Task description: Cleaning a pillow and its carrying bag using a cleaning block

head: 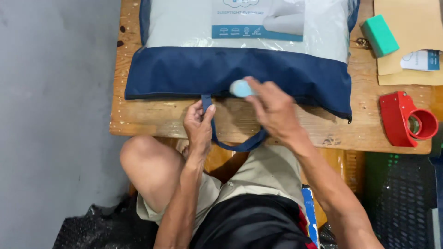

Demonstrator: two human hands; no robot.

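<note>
On table, pillow bag lengthwise left-right, handle toward person

I note the pillow bag runs off the top edge, so its upper part is out of view. The small pale-blue object at the right hand is motion-blurred; I cannot tell what it is. The strap handle passes behind that hand, its right end hidden. The brown envelope is cut by the top and right edges. The roll inside the red tape dispenser is too small to judge.
</note>
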